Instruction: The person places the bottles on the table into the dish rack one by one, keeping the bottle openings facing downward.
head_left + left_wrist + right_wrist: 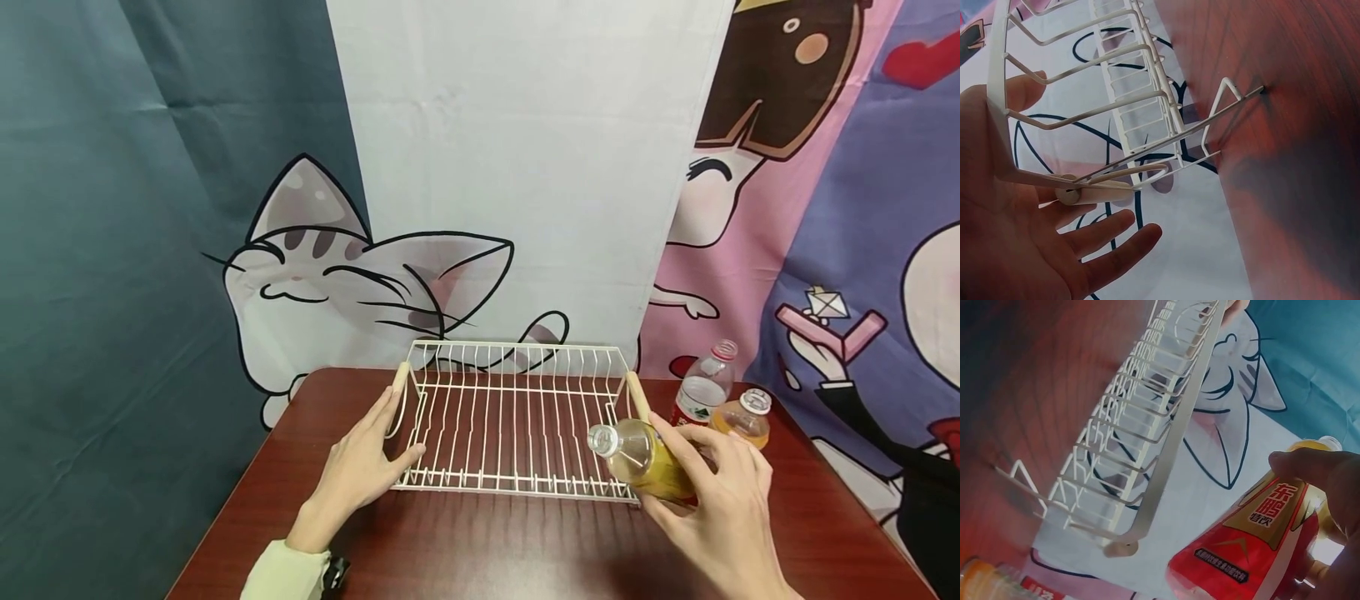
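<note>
A white wire dish rack [517,489] stands on the table, with wooden handles at both ends. At its left end, my left hand [358,458] touches the left handle [401,377] with fingers spread and fairly straight; the left wrist view shows the thumb on the far side of the frame. My right hand [716,493] grips a plastic drink bottle [660,468] near the rack's front right corner. The bottle is tilted, its clear neck pointing left toward the rack. Its red and gold label [1254,531] faces the right wrist camera. Some right fingers are partly hidden behind the bottle.
Behind the right hand, a clear bottle with a red label [703,390] stands beside a bottle of orange liquid [738,421], right of the right handle [637,396]. The dark red wooden table [465,550] meets a cartoon-printed cloth backdrop [525,167].
</note>
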`<state>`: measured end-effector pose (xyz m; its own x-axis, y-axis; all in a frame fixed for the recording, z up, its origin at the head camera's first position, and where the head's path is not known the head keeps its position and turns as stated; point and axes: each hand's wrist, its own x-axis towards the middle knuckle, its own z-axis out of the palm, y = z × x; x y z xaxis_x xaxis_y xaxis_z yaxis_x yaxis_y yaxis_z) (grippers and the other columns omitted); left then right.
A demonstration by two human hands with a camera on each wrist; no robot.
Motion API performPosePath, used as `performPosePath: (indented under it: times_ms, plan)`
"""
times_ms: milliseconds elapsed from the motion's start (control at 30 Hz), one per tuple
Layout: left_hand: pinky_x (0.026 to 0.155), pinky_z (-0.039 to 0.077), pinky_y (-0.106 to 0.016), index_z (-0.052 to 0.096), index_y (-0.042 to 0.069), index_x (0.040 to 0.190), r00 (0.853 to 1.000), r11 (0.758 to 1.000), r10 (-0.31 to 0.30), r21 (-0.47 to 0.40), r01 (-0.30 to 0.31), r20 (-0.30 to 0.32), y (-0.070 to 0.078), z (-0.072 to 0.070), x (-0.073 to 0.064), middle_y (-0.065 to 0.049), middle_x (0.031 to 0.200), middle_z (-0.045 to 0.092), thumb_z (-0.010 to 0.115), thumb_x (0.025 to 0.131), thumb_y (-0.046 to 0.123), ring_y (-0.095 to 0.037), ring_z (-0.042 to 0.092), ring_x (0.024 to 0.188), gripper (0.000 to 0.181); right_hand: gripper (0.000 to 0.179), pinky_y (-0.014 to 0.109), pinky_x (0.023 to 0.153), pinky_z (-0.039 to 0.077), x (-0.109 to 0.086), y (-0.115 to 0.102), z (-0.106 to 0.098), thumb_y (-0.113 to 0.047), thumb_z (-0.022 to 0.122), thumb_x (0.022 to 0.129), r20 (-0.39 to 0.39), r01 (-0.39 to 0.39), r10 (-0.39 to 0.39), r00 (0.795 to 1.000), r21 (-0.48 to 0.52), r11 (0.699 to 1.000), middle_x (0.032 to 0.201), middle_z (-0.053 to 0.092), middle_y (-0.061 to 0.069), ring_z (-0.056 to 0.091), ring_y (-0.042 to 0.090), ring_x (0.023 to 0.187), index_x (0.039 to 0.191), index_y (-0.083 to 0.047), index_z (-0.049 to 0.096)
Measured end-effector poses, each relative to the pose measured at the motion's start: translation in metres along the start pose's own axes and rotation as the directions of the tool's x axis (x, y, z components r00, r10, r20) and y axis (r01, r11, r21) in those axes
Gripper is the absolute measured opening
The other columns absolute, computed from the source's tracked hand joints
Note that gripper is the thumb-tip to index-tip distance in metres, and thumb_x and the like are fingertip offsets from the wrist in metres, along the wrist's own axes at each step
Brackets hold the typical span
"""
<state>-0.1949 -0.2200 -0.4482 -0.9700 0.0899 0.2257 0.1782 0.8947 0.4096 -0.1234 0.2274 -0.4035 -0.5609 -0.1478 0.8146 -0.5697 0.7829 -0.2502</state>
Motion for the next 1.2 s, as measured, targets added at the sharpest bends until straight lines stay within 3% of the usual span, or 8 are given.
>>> performPosePath:
  times_ms: [367,533,667,767,900,967,1100,1200]
  plan:
    - [0.101,0.052,-0.077,0.031,0.021,0.177,1.000,1.000,0.006,0.004,-0.006,-0.021,0.003,-0.003,-0.002,-0.015,0.181,0.031,0.073,0.099,0.065,-0.050,0.054,0.149,0.099,0.078,0.047,0.115,0.020,0.007,-0.002,0.006,-0.025,0.079,0.065,0.017,0.072,-0.071,0.997,-0.006,0.997,0.119,0.066,0.018,0.054,0.045,0.111,0.142,-0.017,0.076]
    - [0.118,0.036,-0.079,0.036,0.019,0.175,0.995,0.998,0.062,-0.009,-0.063,-0.073,0.011,-0.005,-0.002,-0.019,0.180,0.031,0.076,0.098,0.062,-0.049,0.033,0.162,0.097,0.083,0.048,0.119,0.019,0.013,-0.004,0.007,-0.020,0.081,0.062,0.039,0.091,-0.090,0.995,-0.013,0.996,0.119,0.066,0.018,0.055,0.045,0.111,0.145,-0.019,0.074]
    - [0.128,0.022,-0.076,0.048,0.011,0.169,0.978,0.987,0.156,-0.025,-0.161,-0.140,0.024,-0.007,-0.004,-0.020,0.180,0.031,0.079,0.096,0.057,-0.049,0.022,0.166,0.091,0.089,0.063,0.107,0.027,0.016,-0.006,0.011,-0.015,0.086,0.057,0.053,0.128,-0.126,0.991,-0.029,0.991,0.118,0.067,0.019,0.056,0.046,0.110,0.145,-0.017,0.074]
    - [0.132,0.017,-0.071,0.054,0.008,0.164,0.949,0.967,0.243,-0.030,-0.254,-0.203,0.037,-0.009,-0.005,-0.019,0.178,0.035,0.082,0.094,0.054,-0.048,0.024,0.166,0.089,0.094,0.070,0.099,0.029,0.018,-0.008,0.014,-0.012,0.092,0.051,0.063,0.159,-0.156,0.986,-0.043,0.986,0.117,0.067,0.020,0.057,0.046,0.108,0.144,-0.015,0.075]
    - [0.130,0.026,-0.069,0.058,0.011,0.161,0.902,0.932,0.337,-0.041,-0.360,-0.269,0.058,-0.011,-0.007,-0.017,0.170,0.049,0.085,0.091,0.052,-0.046,0.034,0.163,0.085,0.099,0.070,0.100,0.031,0.021,-0.010,0.017,-0.011,0.097,0.047,0.084,0.188,-0.183,0.979,-0.059,0.980,0.116,0.068,0.019,0.058,0.044,0.106,0.143,-0.015,0.074]
    - [0.127,0.033,-0.069,0.059,0.015,0.161,0.891,0.916,0.363,-0.073,-0.395,-0.272,0.070,-0.012,-0.010,-0.013,0.166,0.054,0.086,0.091,0.050,-0.042,0.040,0.160,0.083,0.104,0.069,0.102,0.031,0.023,-0.012,0.018,-0.010,0.100,0.045,0.094,0.197,-0.191,0.977,-0.062,0.978,0.116,0.068,0.017,0.058,0.043,0.106,0.145,-0.015,0.073]
    - [0.118,0.046,-0.066,0.060,0.021,0.160,0.899,0.889,0.372,-0.191,-0.417,-0.232,0.093,-0.012,-0.017,-0.001,0.164,0.058,0.088,0.091,0.046,-0.030,0.053,0.152,0.079,0.117,0.057,0.118,0.026,0.025,-0.016,0.021,-0.007,0.105,0.039,0.101,0.202,-0.195,0.976,-0.068,0.977,0.119,0.070,0.015,0.059,0.041,0.107,0.150,-0.011,0.069]
    - [0.117,0.049,-0.061,0.060,0.021,0.160,0.909,0.864,0.370,-0.287,-0.413,-0.193,0.108,-0.008,-0.022,0.002,0.162,0.059,0.089,0.091,0.042,-0.024,0.056,0.150,0.078,0.112,0.050,0.124,0.022,0.026,-0.020,0.024,-0.006,0.105,0.039,0.092,0.202,-0.195,0.977,-0.079,0.976,0.121,0.072,0.015,0.060,0.042,0.107,0.144,-0.004,0.068]
